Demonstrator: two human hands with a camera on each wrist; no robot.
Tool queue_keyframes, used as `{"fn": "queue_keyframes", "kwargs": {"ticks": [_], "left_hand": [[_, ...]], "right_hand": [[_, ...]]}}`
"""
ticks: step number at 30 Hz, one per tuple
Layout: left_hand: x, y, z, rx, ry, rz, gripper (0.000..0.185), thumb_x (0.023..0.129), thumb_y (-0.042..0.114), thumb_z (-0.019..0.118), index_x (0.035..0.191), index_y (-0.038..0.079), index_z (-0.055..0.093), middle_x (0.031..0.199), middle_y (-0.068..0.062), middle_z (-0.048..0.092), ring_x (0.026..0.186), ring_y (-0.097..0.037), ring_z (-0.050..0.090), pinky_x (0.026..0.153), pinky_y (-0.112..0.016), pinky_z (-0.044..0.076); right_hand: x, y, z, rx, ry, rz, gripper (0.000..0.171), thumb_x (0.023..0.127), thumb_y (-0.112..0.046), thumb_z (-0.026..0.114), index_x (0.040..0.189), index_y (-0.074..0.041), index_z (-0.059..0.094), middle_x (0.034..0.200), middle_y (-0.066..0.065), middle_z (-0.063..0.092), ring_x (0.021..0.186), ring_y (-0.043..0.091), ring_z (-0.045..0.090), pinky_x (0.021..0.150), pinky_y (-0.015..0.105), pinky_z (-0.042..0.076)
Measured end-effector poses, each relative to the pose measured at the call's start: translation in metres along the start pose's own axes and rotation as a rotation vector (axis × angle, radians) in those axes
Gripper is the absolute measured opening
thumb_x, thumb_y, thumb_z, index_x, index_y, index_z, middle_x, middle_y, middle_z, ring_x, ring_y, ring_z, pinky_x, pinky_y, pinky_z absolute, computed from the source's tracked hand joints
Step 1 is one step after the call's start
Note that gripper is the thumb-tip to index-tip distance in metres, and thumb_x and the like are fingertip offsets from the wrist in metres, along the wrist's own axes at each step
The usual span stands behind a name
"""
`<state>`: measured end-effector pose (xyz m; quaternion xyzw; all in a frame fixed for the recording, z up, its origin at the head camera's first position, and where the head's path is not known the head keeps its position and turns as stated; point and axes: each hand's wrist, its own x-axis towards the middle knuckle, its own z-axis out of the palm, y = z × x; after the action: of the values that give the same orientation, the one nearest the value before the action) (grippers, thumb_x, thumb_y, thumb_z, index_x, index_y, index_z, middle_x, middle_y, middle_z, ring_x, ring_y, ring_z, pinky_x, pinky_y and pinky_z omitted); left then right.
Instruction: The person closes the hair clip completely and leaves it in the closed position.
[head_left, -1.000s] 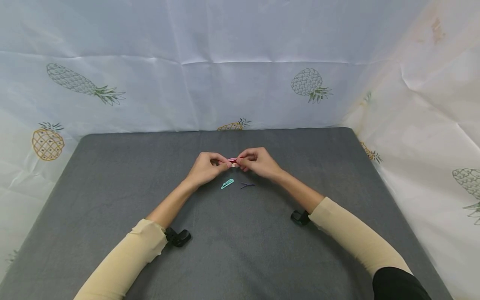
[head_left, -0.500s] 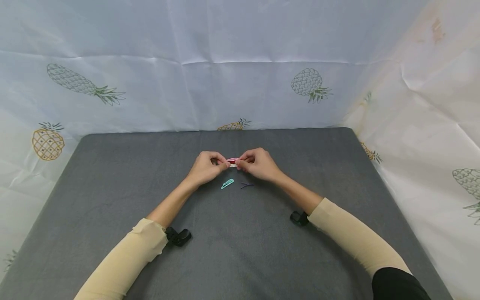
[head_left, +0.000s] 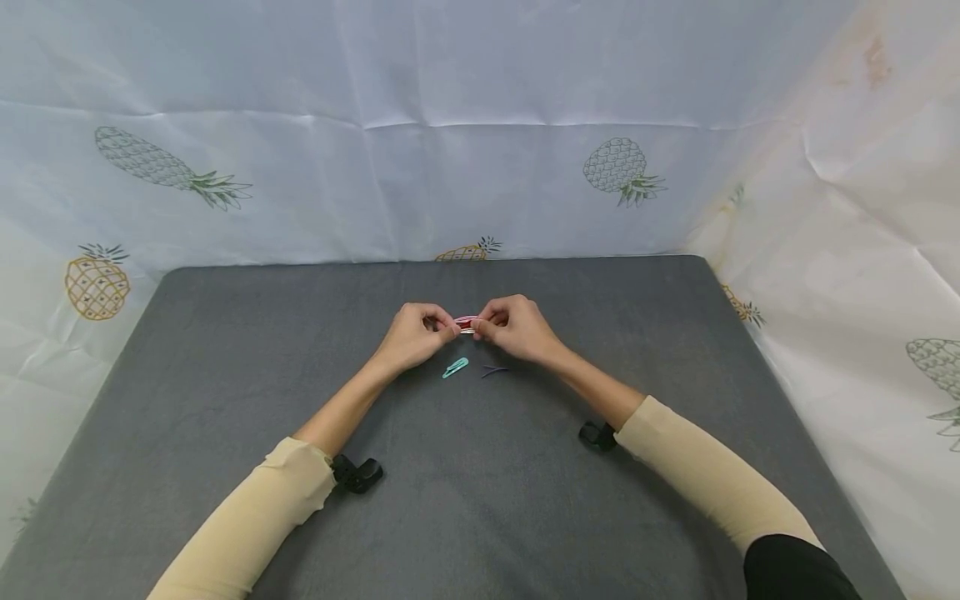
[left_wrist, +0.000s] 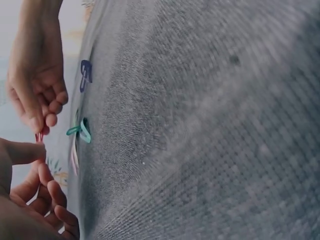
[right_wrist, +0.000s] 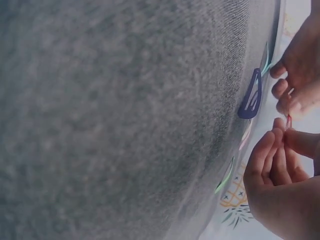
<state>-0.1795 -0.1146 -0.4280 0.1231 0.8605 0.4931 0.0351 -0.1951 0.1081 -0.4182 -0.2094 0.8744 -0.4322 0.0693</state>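
Both hands pinch one small pink hair clip between them: the left hand grips its left end with thumb and forefinger, the right hand grips its right end the same way, the other fingers of each curled in. The clip is held just above the desk, over its middle and a little toward the far side. In the left wrist view the clip shows as a thin red sliver between the fingertips of the two hands.

Just near of the hands, on the grey desk cover, lies a teal hair clip, and just to its right a dark blue hair clip, the two apart from each other. The right wrist view shows the dark blue clip lying flat beside the fingers. Both forearms wear cream sleeves. A pale pineapple-print cloth hangs behind the desk and along its right side.
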Motion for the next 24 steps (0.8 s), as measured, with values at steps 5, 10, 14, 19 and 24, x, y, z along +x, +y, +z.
{"fn": "queue_keyframes", "kwargs": {"ticks": [5, 10, 14, 19, 24], "left_hand": [[0.0, 0.0, 0.001, -0.01, -0.001, -0.036, 0.014, 0.098, 0.015, 0.076, 0.095, 0.002, 0.081, 0.078, -0.002, 0.07, 0.062, -0.009, 0.049, 0.059, -0.024, 0.038], [0.001, 0.001, 0.002, -0.02, -0.008, -0.058, 0.015, 0.099, 0.016, 0.075, 0.097, 0.003, 0.082, 0.08, -0.002, 0.07, 0.065, -0.01, 0.05, 0.061, -0.024, 0.04], [0.001, 0.001, 0.002, -0.028, -0.007, -0.067, 0.014, 0.099, 0.015, 0.074, 0.098, 0.003, 0.082, 0.081, -0.002, 0.07, 0.066, -0.011, 0.051, 0.062, -0.024, 0.04], [0.002, 0.001, 0.002, -0.031, -0.01, -0.07, 0.015, 0.1, 0.016, 0.075, 0.099, 0.003, 0.082, 0.083, -0.004, 0.072, 0.067, -0.011, 0.051, 0.063, -0.024, 0.04], [0.002, 0.002, 0.001, -0.057, -0.015, -0.073, 0.017, 0.101, 0.017, 0.075, 0.101, 0.003, 0.083, 0.088, -0.006, 0.074, 0.07, -0.012, 0.055, 0.065, -0.025, 0.043]], "right_hand": [[0.002, 0.006, -0.002, 0.056, 0.009, 0.003, 0.016, 0.104, -0.017, 0.074, 0.098, -0.007, 0.084, 0.089, 0.014, 0.082, 0.071, 0.015, 0.069, 0.062, 0.024, 0.049], [0.003, 0.013, -0.006, 0.132, 0.018, 0.017, 0.013, 0.102, -0.012, 0.077, 0.106, -0.002, 0.084, 0.094, 0.019, 0.082, 0.076, 0.027, 0.075, 0.066, 0.023, 0.054], [0.002, 0.014, -0.009, 0.155, 0.015, 0.029, 0.015, 0.101, -0.012, 0.078, 0.109, -0.001, 0.084, 0.096, 0.021, 0.082, 0.078, 0.03, 0.077, 0.068, 0.024, 0.056], [0.002, 0.013, -0.011, 0.175, 0.011, 0.035, 0.017, 0.101, -0.015, 0.078, 0.111, -0.003, 0.084, 0.096, 0.022, 0.082, 0.077, 0.022, 0.075, 0.069, 0.025, 0.056], [0.003, 0.012, -0.012, 0.174, 0.002, 0.03, 0.018, 0.102, -0.017, 0.078, 0.112, -0.005, 0.085, 0.098, 0.021, 0.082, 0.078, 0.019, 0.075, 0.071, 0.028, 0.058]]}}
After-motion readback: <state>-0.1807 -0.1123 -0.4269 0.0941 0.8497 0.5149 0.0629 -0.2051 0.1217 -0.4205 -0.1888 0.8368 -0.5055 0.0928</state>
